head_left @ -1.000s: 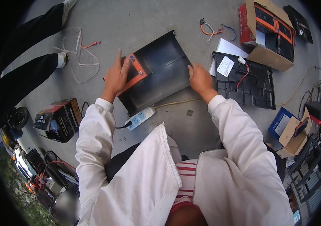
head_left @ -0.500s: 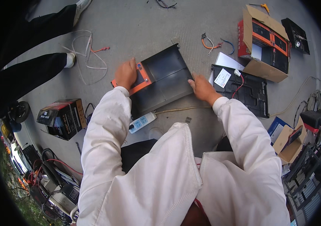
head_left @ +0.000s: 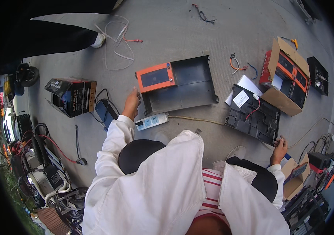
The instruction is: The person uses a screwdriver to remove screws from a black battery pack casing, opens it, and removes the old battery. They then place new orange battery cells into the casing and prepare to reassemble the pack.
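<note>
A shallow black plastic case (head_left: 192,88) lies on the concrete floor in front of me. In its left end sits an orange-topped battery (head_left: 155,77) with a dark label and metal terminals. My left hand (head_left: 131,104) is beside the case's near left corner, its fingers loosely extended with nothing in them. To the right lies a ribbed black plastic cover (head_left: 249,113), bearing a white label and a red lead with a white plug. My right hand (head_left: 279,150) has its fingers closed on the cover's near right corner.
A white power strip (head_left: 152,121) lies below the case. An open carton (head_left: 288,80) of orange-topped batteries stands at the right, a black box (head_left: 73,97) at the left. Loose cables (head_left: 235,64) lie beyond. Another person's leg (head_left: 63,36) reaches in at the upper left.
Both hands have let go of the black case, which now rests flatter on the floor. My right hand has moved right and nearer, to the cover's corner. My left has drawn back slightly.
</note>
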Demonstrator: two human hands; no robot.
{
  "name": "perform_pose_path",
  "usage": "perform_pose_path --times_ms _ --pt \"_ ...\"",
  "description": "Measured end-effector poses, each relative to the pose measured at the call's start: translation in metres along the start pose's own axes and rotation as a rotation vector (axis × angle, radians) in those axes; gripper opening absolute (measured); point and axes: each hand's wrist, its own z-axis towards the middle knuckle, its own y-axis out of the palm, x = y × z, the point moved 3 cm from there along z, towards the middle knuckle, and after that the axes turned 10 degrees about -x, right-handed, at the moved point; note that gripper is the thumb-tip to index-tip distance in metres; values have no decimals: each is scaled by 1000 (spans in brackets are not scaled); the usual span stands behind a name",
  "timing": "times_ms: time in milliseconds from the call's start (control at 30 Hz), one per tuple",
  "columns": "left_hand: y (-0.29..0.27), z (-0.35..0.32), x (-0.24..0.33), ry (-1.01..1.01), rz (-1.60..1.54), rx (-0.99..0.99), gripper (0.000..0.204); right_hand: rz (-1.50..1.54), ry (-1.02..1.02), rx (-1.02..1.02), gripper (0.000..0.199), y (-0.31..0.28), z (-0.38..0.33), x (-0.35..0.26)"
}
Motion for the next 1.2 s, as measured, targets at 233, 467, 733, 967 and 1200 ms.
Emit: perform_pose_path --times_ms 233,467,733,967,1200 --pt "62 -34 39 33 93 -171 63 -351 -192 256 33 -24 -13 13" --pt "14 6 20 -22 162 -111 65 -546 -134 246 38 -24 27 2" --pt "47 -54 160 316 178 -59 65 -795 -564 244 40 -44 107 -127" --pt "135 -213 200 394 369 -182 54 -1104 -687 -208 73 81 226 -209" --pt "90 -306 172 372 210 157 42 -1246 -703 -317 119 115 323 -218"
